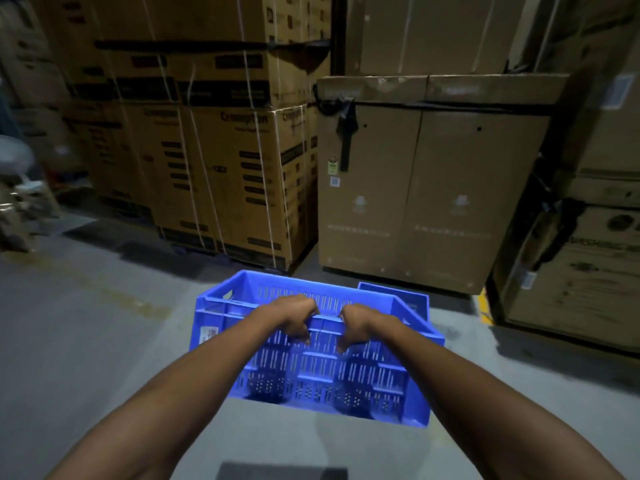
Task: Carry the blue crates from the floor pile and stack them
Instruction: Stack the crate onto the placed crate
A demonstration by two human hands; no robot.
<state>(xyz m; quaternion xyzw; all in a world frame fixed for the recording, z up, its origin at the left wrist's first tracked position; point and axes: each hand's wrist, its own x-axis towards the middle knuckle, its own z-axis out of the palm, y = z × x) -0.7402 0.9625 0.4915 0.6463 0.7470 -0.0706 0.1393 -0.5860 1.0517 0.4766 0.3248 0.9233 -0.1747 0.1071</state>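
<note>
A blue slotted plastic crate [346, 382] hangs tilted above the grey floor, its open top facing away from me. My left hand [297, 315] and my right hand [356, 323] grip the near rim side by side, fingers curled over the edge. Behind the carried crate, part of a second blue crate [405, 296] shows on the floor in front of the cardboard boxes; most of it is hidden.
Tall strapped cardboard boxes [221, 181] stand at the back left, a wide cardboard box [429, 188] at the back centre, more boxes [581, 271] on the right. Bare concrete floor [86, 323] lies to the left. A dark patch [280, 471] lies at the bottom edge.
</note>
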